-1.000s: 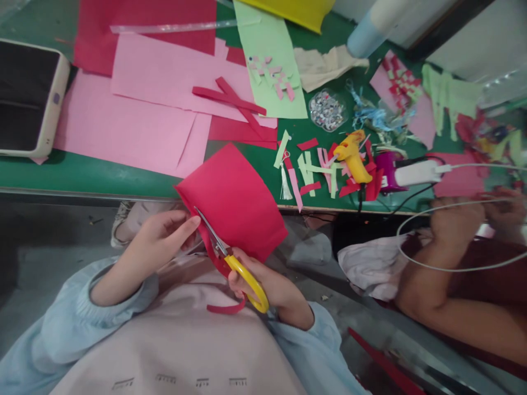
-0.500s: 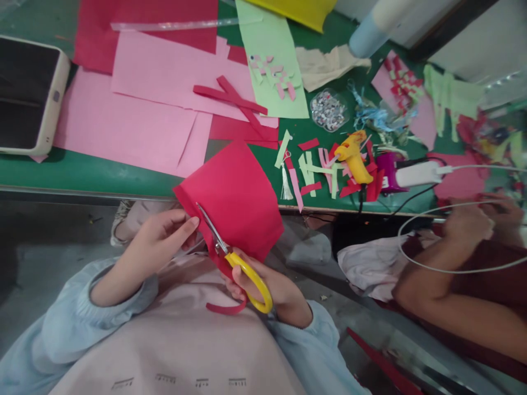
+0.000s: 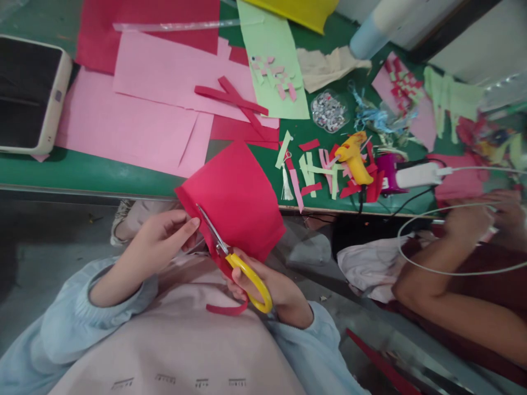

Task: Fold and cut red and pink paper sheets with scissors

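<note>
A red sheet (image 3: 239, 197), paper or felt, is held over my lap at the table's front edge. My left hand (image 3: 171, 233) pinches its left edge between thumb and fingers. Yellow-handled scissors (image 3: 255, 282) are gripped in my right hand (image 3: 242, 277), their blades lying along the sheet's lower left edge and pointing toward my left fingertips. A narrow red strip (image 3: 226, 309), partly cut along that edge, curls down below my right hand. Part of the lower blade is hidden by the sheet.
Pink sheets (image 3: 132, 120) and a light green sheet (image 3: 288, 55) lie on the green table (image 3: 102, 173). A yellow glue gun (image 3: 356, 156) rests among coloured strips, near a tub of googly eyes (image 3: 329, 111). A phone (image 3: 27, 96) is at left. A co-worker's arm (image 3: 432, 274) is at right.
Both hands, the scissors and the red sheet stay almost in place, with only a slight shift of the whole view. The co-worker's hands at right have moved a little.
</note>
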The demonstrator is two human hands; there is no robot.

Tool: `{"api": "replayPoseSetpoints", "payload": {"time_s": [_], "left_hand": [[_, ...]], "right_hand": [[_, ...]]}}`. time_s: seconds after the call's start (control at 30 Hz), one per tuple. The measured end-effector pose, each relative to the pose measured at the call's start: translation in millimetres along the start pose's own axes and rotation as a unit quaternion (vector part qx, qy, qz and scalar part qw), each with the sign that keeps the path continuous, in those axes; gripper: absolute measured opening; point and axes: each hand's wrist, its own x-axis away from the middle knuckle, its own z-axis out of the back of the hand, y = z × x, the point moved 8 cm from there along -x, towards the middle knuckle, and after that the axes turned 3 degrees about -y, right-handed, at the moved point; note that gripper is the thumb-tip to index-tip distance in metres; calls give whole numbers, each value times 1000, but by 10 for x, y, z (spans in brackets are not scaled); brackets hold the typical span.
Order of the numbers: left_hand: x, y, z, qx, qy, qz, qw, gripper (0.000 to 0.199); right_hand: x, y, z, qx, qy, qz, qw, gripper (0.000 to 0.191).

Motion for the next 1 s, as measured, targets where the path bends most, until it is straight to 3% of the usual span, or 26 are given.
{"api": "replayPoseSetpoints", "payload": {"time_s": [0.43, 0.67, 0.87, 1.0], "left_hand": [[-3, 2, -6, -1, -5, 10, 1000, 38], [-1, 15, -15, -8, -11, -8, 1000, 41], [-5, 30, -12, -7, -5, -19, 1000, 39], [-3, 33, -14, 3, -12, -19, 1000, 40]], "right_hand": [[-19, -68, -11, 65, 16, -33, 997, 59], [-16, -56, 13, 37, 54, -20, 998, 54], [38, -125, -22, 82, 31, 13, 996, 44], [15, -79, -12, 7, 19, -15, 1000, 46]]}}
